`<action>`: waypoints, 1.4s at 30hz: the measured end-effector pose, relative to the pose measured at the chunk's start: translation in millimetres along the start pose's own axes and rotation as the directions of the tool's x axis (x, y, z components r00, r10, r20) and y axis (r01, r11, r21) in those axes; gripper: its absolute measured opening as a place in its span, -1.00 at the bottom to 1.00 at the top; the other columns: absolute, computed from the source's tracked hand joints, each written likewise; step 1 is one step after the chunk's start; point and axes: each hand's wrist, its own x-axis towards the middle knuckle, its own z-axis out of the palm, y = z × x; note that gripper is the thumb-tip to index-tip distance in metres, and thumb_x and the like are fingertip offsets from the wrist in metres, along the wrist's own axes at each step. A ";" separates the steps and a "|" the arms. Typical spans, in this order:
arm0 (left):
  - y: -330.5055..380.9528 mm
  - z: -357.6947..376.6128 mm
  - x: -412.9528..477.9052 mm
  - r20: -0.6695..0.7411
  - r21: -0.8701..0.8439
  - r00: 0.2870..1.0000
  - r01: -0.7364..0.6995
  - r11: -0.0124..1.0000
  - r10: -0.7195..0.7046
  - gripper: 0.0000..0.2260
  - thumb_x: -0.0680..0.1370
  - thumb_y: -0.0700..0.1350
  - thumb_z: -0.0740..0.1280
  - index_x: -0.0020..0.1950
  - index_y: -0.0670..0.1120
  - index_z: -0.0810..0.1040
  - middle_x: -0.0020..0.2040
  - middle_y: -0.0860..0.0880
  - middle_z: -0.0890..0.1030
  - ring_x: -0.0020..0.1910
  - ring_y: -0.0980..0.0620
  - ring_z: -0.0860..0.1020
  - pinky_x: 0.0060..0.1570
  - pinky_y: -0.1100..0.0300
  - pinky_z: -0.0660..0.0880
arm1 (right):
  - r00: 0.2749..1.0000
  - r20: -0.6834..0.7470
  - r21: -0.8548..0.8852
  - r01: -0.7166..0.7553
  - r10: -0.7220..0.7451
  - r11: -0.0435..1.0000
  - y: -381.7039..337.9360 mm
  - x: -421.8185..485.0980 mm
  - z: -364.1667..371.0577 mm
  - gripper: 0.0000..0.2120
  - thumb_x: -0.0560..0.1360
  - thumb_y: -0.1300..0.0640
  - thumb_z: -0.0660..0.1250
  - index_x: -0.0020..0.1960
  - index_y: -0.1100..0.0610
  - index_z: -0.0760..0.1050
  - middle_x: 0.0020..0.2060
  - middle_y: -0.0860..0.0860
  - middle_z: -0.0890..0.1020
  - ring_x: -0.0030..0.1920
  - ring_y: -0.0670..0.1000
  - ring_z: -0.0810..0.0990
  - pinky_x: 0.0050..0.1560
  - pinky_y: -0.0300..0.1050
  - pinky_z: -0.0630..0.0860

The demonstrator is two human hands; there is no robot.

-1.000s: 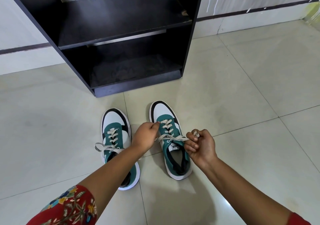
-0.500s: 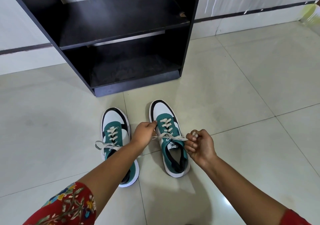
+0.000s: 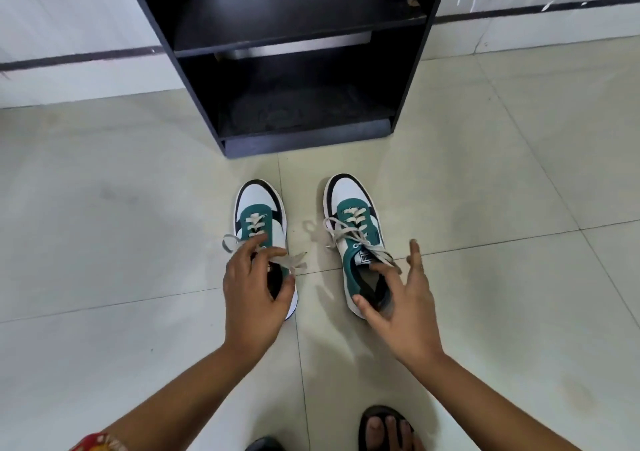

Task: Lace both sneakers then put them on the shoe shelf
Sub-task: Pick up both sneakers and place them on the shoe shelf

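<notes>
Green sneakers (image 3: pixel 356 242): left hand (image 3: pixel 252 291), right hand (image 3: pixel 398 308) spread over collars.

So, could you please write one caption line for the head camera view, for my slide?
Left hand and right hand reach for two green-and-white sneakers on the tiled floor before a black shoe shelf.

2 sneakers side by side on floor (image 3: pixel 485 190), toes toward shoe shelf (image 3: pixel 304 69) | left sneaker (image 3: pixel 258 208) left of right sneaker (image 3: pixel 349 201), apart | shelf behind both, against wall (image 3: pixel 69 17) | left hand (image 3: pixel 251 287) over left sneaker | right hand (image 3: pixel 398 308) at right sneaker's heel
</notes>
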 end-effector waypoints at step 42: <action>247.3 -343.3 124.0 0.108 0.009 0.992 0.058 0.998 -0.059 -0.75 0.38 -0.09 0.45 -0.26 -0.07 0.38 -0.22 0.10 0.52 -0.31 0.00 0.51 -0.36 0.10 0.50 | 0.995 0.102 -0.029 -0.016 0.019 0.999 -294.4 78.0 -341.2 -0.74 0.33 0.04 0.49 -0.09 0.10 0.50 0.12 -0.01 0.49 -0.32 0.06 0.63 -0.32 -0.16 0.47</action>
